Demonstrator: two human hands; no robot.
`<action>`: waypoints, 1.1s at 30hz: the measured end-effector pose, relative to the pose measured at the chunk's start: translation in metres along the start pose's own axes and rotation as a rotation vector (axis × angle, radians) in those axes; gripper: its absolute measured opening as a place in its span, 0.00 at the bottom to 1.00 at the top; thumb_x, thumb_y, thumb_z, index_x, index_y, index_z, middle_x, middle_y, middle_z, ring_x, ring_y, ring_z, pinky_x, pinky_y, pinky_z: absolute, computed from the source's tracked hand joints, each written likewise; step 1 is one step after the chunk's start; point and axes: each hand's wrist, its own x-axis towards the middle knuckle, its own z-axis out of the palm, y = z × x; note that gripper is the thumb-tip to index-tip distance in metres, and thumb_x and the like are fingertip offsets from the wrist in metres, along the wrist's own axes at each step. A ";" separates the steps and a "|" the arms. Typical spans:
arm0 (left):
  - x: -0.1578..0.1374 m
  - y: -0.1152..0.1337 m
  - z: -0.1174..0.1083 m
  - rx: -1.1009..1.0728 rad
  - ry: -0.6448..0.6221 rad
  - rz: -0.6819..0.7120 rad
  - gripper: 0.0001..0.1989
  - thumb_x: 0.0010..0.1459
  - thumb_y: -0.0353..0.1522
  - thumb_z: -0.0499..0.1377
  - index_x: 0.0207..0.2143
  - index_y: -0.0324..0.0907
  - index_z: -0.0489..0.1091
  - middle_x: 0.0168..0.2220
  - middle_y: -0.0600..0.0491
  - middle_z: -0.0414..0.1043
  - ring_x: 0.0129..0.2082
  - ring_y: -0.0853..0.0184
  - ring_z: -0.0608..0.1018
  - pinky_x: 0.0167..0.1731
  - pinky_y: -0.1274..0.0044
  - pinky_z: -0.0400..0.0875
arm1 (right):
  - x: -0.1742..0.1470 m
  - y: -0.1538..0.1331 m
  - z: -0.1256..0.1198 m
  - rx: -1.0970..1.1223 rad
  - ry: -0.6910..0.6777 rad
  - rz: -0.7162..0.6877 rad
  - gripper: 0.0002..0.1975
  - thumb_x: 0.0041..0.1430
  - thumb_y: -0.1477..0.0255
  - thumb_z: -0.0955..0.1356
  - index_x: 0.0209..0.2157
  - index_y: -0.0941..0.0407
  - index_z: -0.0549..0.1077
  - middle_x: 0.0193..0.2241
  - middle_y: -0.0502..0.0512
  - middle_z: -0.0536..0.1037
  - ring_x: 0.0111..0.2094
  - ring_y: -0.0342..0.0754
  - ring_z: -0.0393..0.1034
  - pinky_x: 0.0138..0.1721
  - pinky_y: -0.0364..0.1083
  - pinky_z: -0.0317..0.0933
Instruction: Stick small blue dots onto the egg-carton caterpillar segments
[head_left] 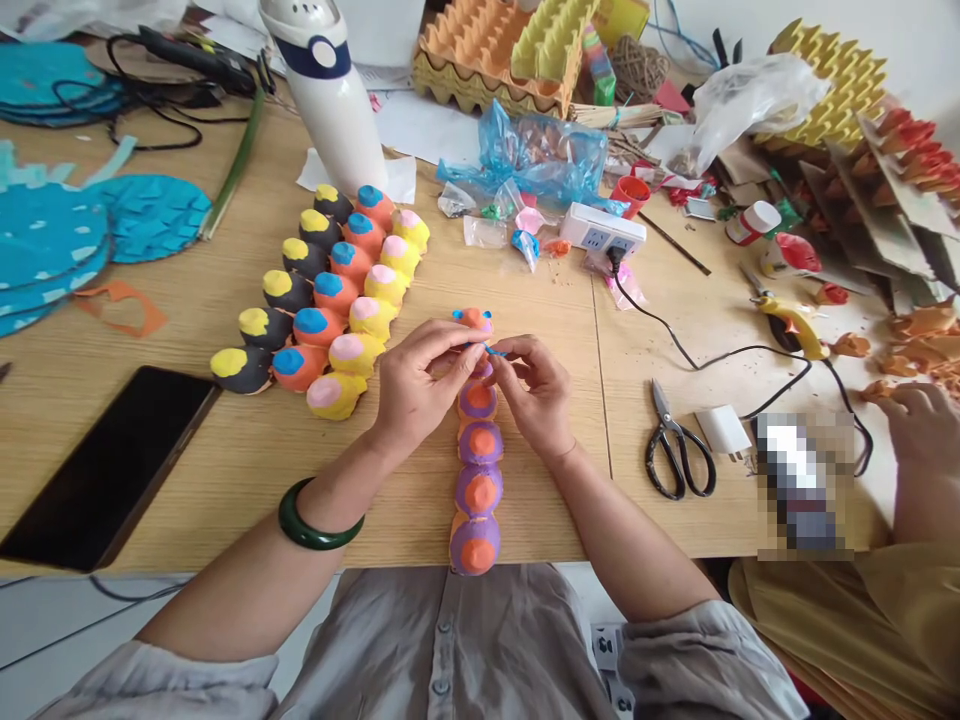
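My left hand (pixel 421 385) and my right hand (pixel 536 390) meet over a purple egg-carton caterpillar (pixel 481 440), which lies lengthwise toward me. Between the fingertips of both hands is a thin strip of blue clay (pixel 493 351). Each hand is closed in a pinch on it. Orange clay dots sit on the purple humps. At the far end, an orange head piece (pixel 472 319) has small blue spots at its sides. My fingers hide part of the caterpillar just below the head. A dark green bangle (pixel 321 515) circles my left wrist.
To the left stand three painted egg-carton rows (pixel 315 325) and a black phone (pixel 112 465). Scissors (pixel 675 450), a charger (pixel 724 430) and a power strip (pixel 602 232) with its cord lie right. A white bottle (pixel 330 90) stands behind. A co-worker's hand (pixel 922 430) rests far right.
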 end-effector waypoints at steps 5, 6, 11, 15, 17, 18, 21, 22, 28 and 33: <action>0.000 -0.002 -0.001 -0.066 -0.062 -0.007 0.10 0.69 0.37 0.64 0.45 0.44 0.83 0.45 0.49 0.84 0.48 0.64 0.84 0.44 0.76 0.83 | 0.002 -0.001 0.000 0.021 0.047 0.061 0.16 0.64 0.53 0.74 0.38 0.51 0.79 0.35 0.51 0.80 0.35 0.45 0.75 0.36 0.46 0.73; 0.000 -0.003 0.000 -0.090 -0.077 -0.003 0.10 0.69 0.38 0.64 0.46 0.44 0.83 0.46 0.48 0.84 0.48 0.64 0.84 0.44 0.76 0.83 | 0.002 -0.001 0.000 0.034 0.044 0.070 0.17 0.63 0.52 0.74 0.38 0.51 0.79 0.35 0.50 0.80 0.34 0.44 0.75 0.36 0.46 0.72; -0.001 -0.007 0.001 -0.105 -0.074 0.002 0.09 0.67 0.37 0.67 0.45 0.43 0.83 0.44 0.49 0.83 0.44 0.66 0.84 0.40 0.79 0.82 | 0.003 0.001 -0.001 0.089 -0.009 0.105 0.19 0.63 0.49 0.74 0.38 0.52 0.79 0.35 0.49 0.81 0.32 0.43 0.76 0.34 0.45 0.72; 0.000 -0.007 0.001 -0.097 -0.077 -0.008 0.09 0.67 0.38 0.66 0.42 0.43 0.82 0.42 0.50 0.82 0.41 0.67 0.83 0.38 0.79 0.82 | 0.004 -0.001 -0.001 0.078 -0.035 0.149 0.22 0.60 0.47 0.75 0.37 0.52 0.79 0.34 0.49 0.82 0.33 0.44 0.76 0.35 0.45 0.73; 0.001 -0.006 0.001 -0.076 -0.078 -0.003 0.09 0.67 0.38 0.66 0.39 0.42 0.81 0.40 0.50 0.82 0.40 0.67 0.83 0.38 0.79 0.82 | 0.004 -0.004 -0.001 0.088 -0.040 0.170 0.23 0.58 0.46 0.75 0.35 0.53 0.79 0.31 0.49 0.81 0.31 0.44 0.76 0.35 0.46 0.73; 0.002 -0.005 0.000 -0.056 -0.074 0.003 0.09 0.67 0.38 0.66 0.38 0.42 0.80 0.39 0.51 0.81 0.39 0.67 0.83 0.38 0.80 0.81 | 0.004 -0.006 -0.001 0.099 -0.042 0.182 0.23 0.58 0.46 0.75 0.34 0.53 0.79 0.30 0.49 0.81 0.30 0.43 0.75 0.36 0.46 0.74; 0.003 -0.002 -0.001 -0.014 -0.026 -0.010 0.08 0.66 0.37 0.66 0.36 0.42 0.80 0.39 0.50 0.82 0.38 0.68 0.83 0.36 0.80 0.81 | 0.004 -0.010 -0.001 0.142 -0.019 0.205 0.21 0.59 0.49 0.76 0.33 0.54 0.78 0.30 0.48 0.80 0.29 0.42 0.75 0.36 0.45 0.75; 0.003 -0.001 -0.001 -0.036 -0.007 -0.042 0.08 0.66 0.37 0.67 0.36 0.42 0.80 0.38 0.51 0.82 0.36 0.68 0.84 0.35 0.80 0.81 | 0.005 -0.011 -0.001 0.155 0.002 0.205 0.20 0.60 0.50 0.76 0.33 0.53 0.78 0.30 0.48 0.80 0.29 0.42 0.74 0.35 0.45 0.75; 0.005 -0.002 0.000 -0.358 0.041 -0.333 0.14 0.65 0.43 0.67 0.42 0.41 0.78 0.37 0.50 0.84 0.30 0.68 0.83 0.33 0.75 0.83 | 0.006 -0.006 -0.003 0.207 0.057 0.257 0.19 0.62 0.50 0.74 0.34 0.53 0.80 0.32 0.50 0.81 0.30 0.43 0.72 0.34 0.45 0.75; 0.005 -0.005 0.003 -0.555 0.049 -0.487 0.11 0.61 0.37 0.67 0.43 0.41 0.81 0.40 0.49 0.84 0.33 0.67 0.83 0.32 0.75 0.83 | 0.007 -0.003 -0.004 0.282 0.019 0.266 0.16 0.64 0.53 0.74 0.37 0.52 0.82 0.33 0.50 0.81 0.33 0.43 0.72 0.34 0.43 0.74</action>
